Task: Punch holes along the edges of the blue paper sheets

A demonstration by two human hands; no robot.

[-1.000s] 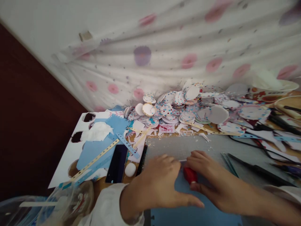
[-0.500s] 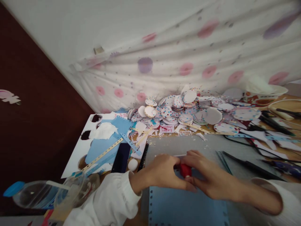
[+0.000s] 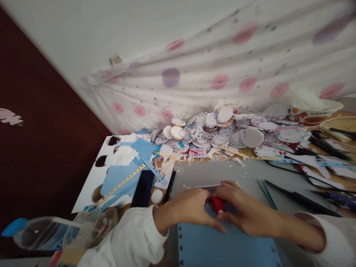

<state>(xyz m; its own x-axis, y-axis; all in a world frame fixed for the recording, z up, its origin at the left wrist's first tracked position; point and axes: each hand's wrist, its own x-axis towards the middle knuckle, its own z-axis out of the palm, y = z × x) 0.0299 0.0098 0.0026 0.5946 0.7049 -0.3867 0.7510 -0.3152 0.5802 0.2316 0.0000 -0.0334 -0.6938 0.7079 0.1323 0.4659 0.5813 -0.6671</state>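
Observation:
A small red rounded object (image 3: 218, 204), its kind unclear, sits between my hands over the upper part of a blue sheet (image 3: 222, 246). My right hand (image 3: 236, 207) wraps its thumb and fingers around the red object from the right. From the left, my left hand (image 3: 194, 208) curves in close to it, thumb pointing toward the right thumb. Its other fingertips are hidden, so what they grip does not show. Holes run down the sheet's left edge, with another near its right edge. Beneath it lies a grey mat (image 3: 211, 172).
Round white decorated discs (image 3: 219, 139) pile up along the curtain. A phone (image 3: 142, 188), a black pen (image 3: 169, 186) and a white round thing (image 3: 157, 196) lie left of my hands. Dark-handled tools (image 3: 303, 198) are on the right; a plastic bottle (image 3: 36, 233) lies at lower left.
Both hands and the red object have shifted slightly left. My left thumb has drawn back a little, and the blue sheet looks a bit farther right in view.

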